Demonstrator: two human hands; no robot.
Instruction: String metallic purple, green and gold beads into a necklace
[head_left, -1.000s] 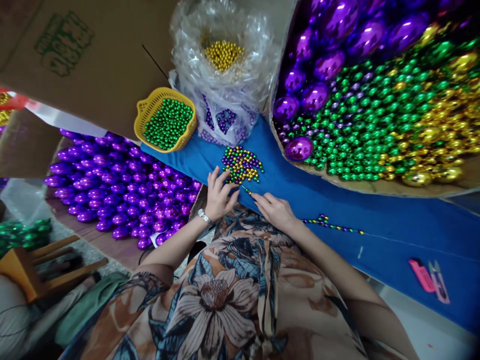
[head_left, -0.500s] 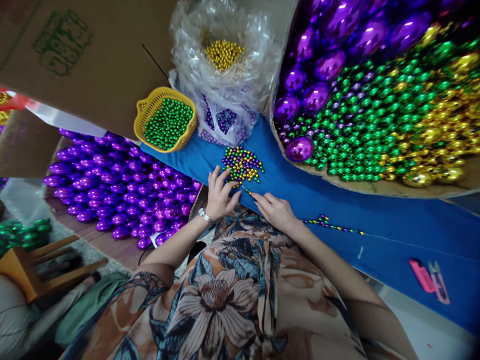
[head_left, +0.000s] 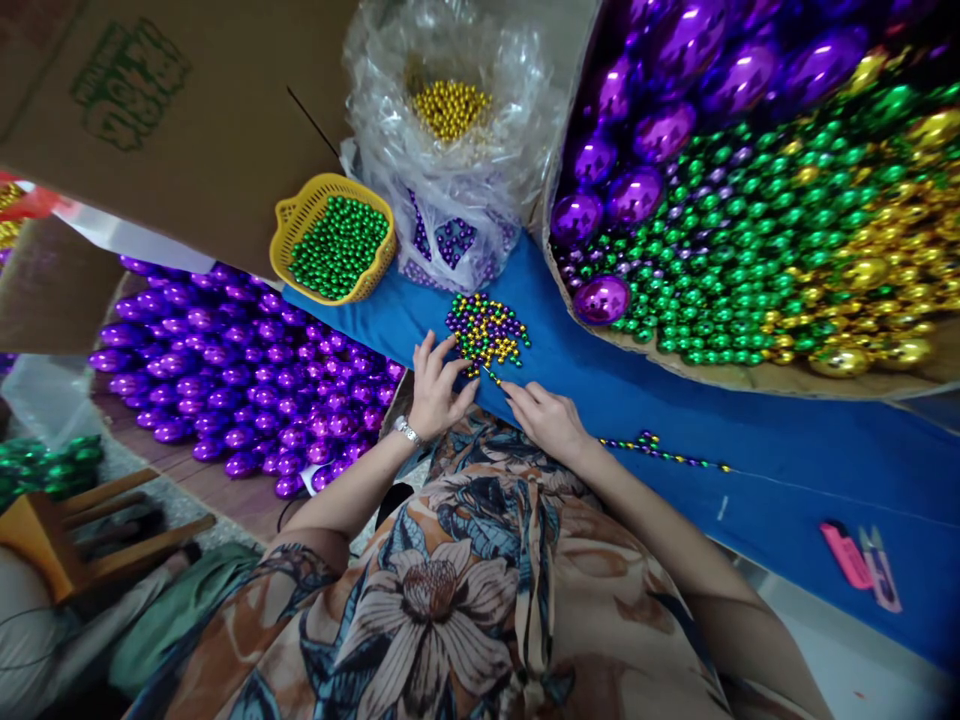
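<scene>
On the blue cloth lies a small loose pile of purple, green and gold beads (head_left: 487,328). My right hand (head_left: 553,420) pinches a thin needle (head_left: 487,372), its tip pointing at the pile's near edge, with a few beads on it by the fingertips. My left hand (head_left: 436,388) has its fingers apart at the pile's left edge; whether a fingertip touches a bead is hard to see. A strand of strung beads (head_left: 675,455) lies right of my right wrist, with a pale thread (head_left: 817,490) running off to the right.
A yellow basket (head_left: 283,240) holds green beads, beside clear plastic bags (head_left: 375,120) of gold and purple beads. Cartons of shiny beads (head_left: 750,250) and purple oval beads (head_left: 247,370) stand on either side. Pink-handled snips (head_left: 879,570) and a pink object (head_left: 846,555) lie right.
The needle tip and the beads on it have shifted slightly up and left towards the pile. Both hands stay in nearly the same place; the view has shifted very slightly.
</scene>
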